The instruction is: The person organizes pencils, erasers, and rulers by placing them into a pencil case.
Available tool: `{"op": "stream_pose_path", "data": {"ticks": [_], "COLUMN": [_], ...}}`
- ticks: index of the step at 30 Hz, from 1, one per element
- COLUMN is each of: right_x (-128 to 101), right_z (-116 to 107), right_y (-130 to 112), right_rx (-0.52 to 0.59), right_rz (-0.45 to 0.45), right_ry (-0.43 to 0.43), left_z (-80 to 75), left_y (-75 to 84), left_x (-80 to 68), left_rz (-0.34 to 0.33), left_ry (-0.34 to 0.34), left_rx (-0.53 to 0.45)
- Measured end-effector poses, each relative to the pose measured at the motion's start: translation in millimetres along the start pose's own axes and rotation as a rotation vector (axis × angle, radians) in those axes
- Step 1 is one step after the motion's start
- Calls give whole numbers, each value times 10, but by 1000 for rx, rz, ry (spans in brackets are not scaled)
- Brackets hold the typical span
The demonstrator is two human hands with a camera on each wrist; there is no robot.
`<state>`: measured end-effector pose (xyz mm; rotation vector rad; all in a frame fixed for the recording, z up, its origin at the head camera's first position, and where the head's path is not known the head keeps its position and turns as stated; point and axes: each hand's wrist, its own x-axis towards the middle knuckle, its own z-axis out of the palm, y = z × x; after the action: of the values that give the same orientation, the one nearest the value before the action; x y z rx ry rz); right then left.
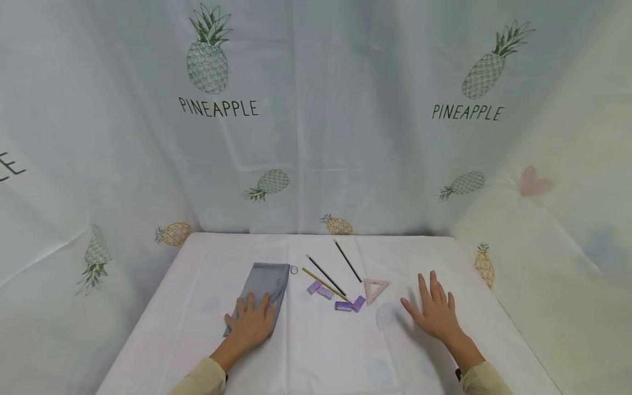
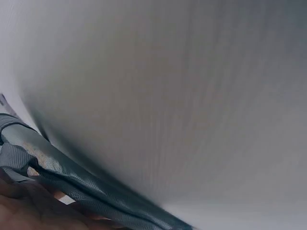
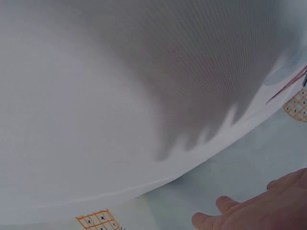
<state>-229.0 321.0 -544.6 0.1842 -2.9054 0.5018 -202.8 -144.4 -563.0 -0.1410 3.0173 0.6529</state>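
My left hand [image 1: 252, 323] rests with fingers spread on a flat grey zippered pouch [image 1: 268, 277]. The pouch has a metal ring [image 1: 294, 270] at its far right corner. In the left wrist view the zipped edge of the pouch [image 2: 91, 184] lies beside the fingers. My right hand [image 1: 436, 314] hovers above the table at the right with fingers apart and holds nothing; its shadow falls on the cloth. Nearest to it is a faint, clear protractor [image 1: 387, 316]. A pink set square [image 1: 375, 289] lies just beyond.
Between the hands lie two dark pencils [image 1: 326, 274] [image 1: 348, 261], a yellow pencil [image 1: 321, 281] and several purple erasers [image 1: 343, 306]. A white cloth covers the table [image 1: 316, 356]. Pineapple-print curtains [image 1: 316, 137] hang behind and along both sides.
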Motion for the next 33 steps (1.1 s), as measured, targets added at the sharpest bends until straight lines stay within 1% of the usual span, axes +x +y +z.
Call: {"op": "stream_pose_path", "data": {"ticks": [4,7,10,12,15,17,19,25,28,33], "right_x": [106,207,331,418,539,605,671,869,947,1050], "right_z": [20,49,76,91,121,145,177,316,379,470], "right_y": [-22,-66,-131,-188,-281,-349,-420,-625,-711,-826], "right_rx": [10,12,9,11,14,7,0,-29,-43,-48], "right_rz": [23,35,39,35,19,4,-11,-62,-64,-19], "right_ry": [-10,-28,-34,-28,-4,9,13,6,-25,-116], "left_z": [8,-34,-102,-153,-212,-229,-227,-203,-217,-242], "left_y": [-30,-43,-39,-29,-21,-17,-25,-74,-82,-71], "left_x": [-2,-13,-14,-9,6,10,17,25,21,8], "left_rz": [4,17,15,6,-26,-36,-43,-31,-30,-27], "left_ry": [-7,-18,-45,-65,-105,-115,-117,-93,-101,-119], "left_rx": [-23,-27,-33,-48,-78,-85,-84,-70,-90,-112]}}
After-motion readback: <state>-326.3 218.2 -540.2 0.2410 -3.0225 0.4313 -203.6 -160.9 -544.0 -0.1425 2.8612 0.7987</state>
